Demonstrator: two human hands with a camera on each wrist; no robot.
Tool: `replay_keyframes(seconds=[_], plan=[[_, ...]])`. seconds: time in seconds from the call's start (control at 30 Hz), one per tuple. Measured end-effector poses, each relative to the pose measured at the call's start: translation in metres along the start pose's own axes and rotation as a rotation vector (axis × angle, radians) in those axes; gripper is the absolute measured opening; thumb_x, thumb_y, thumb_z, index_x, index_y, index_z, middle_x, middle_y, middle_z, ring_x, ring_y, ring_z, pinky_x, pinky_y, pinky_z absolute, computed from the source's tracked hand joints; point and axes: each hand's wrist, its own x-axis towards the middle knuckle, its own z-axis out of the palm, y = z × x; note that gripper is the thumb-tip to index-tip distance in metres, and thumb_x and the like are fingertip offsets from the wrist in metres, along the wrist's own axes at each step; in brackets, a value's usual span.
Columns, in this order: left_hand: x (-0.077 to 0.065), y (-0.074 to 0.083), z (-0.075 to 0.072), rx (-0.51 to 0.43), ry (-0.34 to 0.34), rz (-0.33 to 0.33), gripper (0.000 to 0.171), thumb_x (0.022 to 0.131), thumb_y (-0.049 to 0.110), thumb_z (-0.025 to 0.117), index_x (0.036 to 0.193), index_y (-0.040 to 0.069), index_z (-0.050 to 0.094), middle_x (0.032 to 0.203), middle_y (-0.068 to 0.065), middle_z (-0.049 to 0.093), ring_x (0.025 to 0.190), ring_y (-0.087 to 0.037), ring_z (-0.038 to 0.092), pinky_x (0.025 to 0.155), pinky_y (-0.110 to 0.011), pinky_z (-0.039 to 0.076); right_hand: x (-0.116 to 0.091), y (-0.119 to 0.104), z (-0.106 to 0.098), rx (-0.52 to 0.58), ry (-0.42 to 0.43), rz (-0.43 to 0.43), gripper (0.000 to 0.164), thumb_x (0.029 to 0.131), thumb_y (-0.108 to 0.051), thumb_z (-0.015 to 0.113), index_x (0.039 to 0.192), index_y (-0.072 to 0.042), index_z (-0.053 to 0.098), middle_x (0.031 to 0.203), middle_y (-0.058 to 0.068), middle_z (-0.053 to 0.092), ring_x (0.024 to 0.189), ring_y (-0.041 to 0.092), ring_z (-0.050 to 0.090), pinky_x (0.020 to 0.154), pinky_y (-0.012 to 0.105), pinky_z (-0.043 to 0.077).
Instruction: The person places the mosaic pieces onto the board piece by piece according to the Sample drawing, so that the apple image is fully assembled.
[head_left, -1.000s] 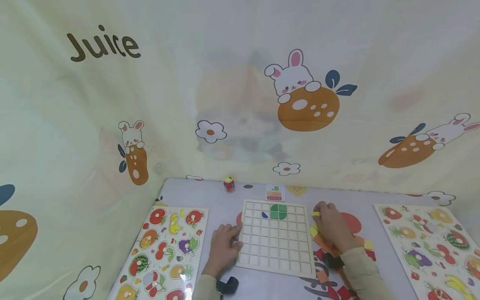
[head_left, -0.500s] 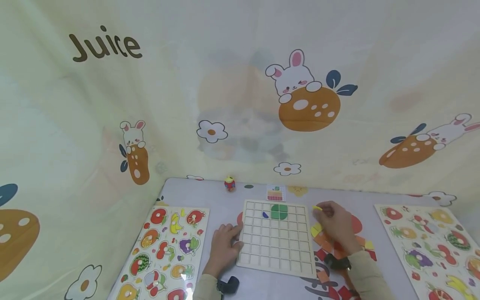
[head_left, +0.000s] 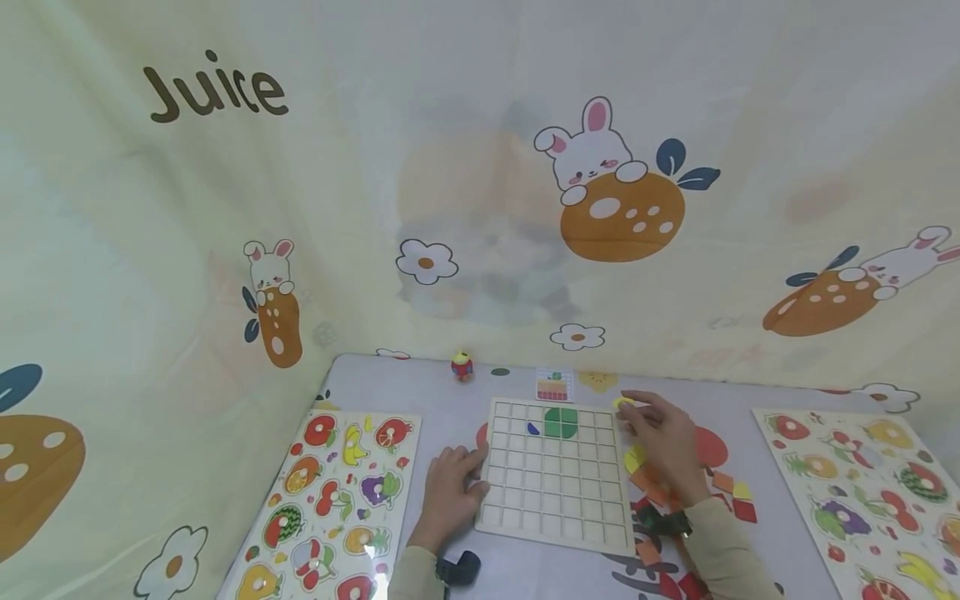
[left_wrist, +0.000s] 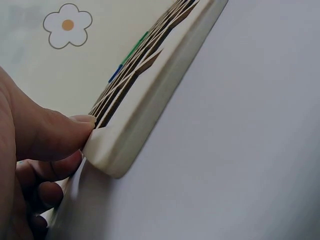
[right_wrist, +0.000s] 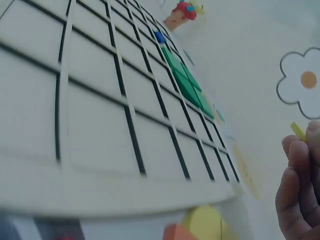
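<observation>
A pale grid board point(head_left: 551, 500) lies on the table in the head view. Green pieces point(head_left: 570, 430) forming a rounded shape and one small blue piece point(head_left: 533, 429) sit in its upper cells. At the board's left edge is my left hand point(head_left: 448, 498), which holds that edge; in the left wrist view its thumb point(left_wrist: 55, 132) touches the rim while the other fingers curl beside it. My right hand point(head_left: 666, 442) pinches a small yellow piece point(head_left: 622, 403) just off the board's upper right corner. Only a sliver of this yellow piece point(right_wrist: 297, 130) shows in the right wrist view.
Loose orange, red and yellow pieces point(head_left: 649, 553) lie right of the board, partly under the right forearm. Behind the board are a picture card point(head_left: 554, 387) and a small toy figure point(head_left: 462, 367). Fruit puzzle boards flank it, one left point(head_left: 330, 492), one right point(head_left: 862, 487).
My right hand has moved up along the board's right side, carrying the yellow piece toward the upper right corner. The left hand stays at the board's left edge.
</observation>
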Motion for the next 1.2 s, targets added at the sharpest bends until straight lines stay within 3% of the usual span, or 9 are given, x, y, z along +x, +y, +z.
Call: replay_keyframes(seconds=[0.23,0.43,0.6,0.9,1.2], plan=[[0.001,-0.001,0.002,0.012,-0.015,-0.01,0.055,0.089,0.013,0.074,0.143,0.011,0.067,0.085,0.01,0.05,0.086,-0.005,0.038,0.082,-0.03,0.03,0.0,-0.016,0.008,-0.021,-0.049,0.04,0.047,0.101,-0.037,0.073,0.142,-0.015,0.068,0.115,0.016,0.078,0.099,0.028,0.077,0.073,0.018,0.052],[0.002,-0.003,0.003,0.02,-0.016,-0.016,0.055,0.089,0.013,0.075,0.143,0.012,0.068,0.085,0.011,0.05,0.086,-0.005,0.037,0.082,-0.029,0.029,-0.001,-0.025,0.019,-0.003,-0.152,-0.035,0.045,0.103,-0.028,0.071,0.145,-0.012,0.065,0.116,0.016,0.076,0.102,0.027,0.072,0.082,0.022,0.052],[0.002,-0.002,0.001,0.012,-0.017,-0.016,0.055,0.088,0.012,0.074,0.143,0.011,0.068,0.085,0.01,0.052,0.086,-0.005,0.037,0.083,-0.031,0.032,-0.005,-0.029,0.035,0.008,-0.233,-0.064,0.042,0.104,-0.025,0.07,0.146,-0.019,0.064,0.119,0.01,0.072,0.105,0.024,0.067,0.091,0.032,0.052],[0.003,0.0,0.0,0.004,-0.02,-0.014,0.055,0.087,0.012,0.073,0.142,0.011,0.068,0.085,0.009,0.053,0.086,-0.006,0.039,0.083,-0.032,0.033,-0.012,-0.043,0.062,0.101,-0.303,-0.099,0.035,0.098,-0.022,0.077,0.132,-0.018,0.068,0.103,0.004,0.079,0.088,0.015,0.072,0.081,0.027,0.054],[0.002,0.0,-0.001,0.011,-0.03,-0.021,0.055,0.088,0.012,0.073,0.143,0.011,0.068,0.087,0.009,0.054,0.087,-0.005,0.038,0.083,-0.032,0.032,-0.025,-0.061,0.09,0.081,-0.317,-0.152,0.03,0.095,-0.023,0.081,0.124,-0.024,0.075,0.098,-0.007,0.077,0.084,0.011,0.067,0.078,0.026,0.051]])
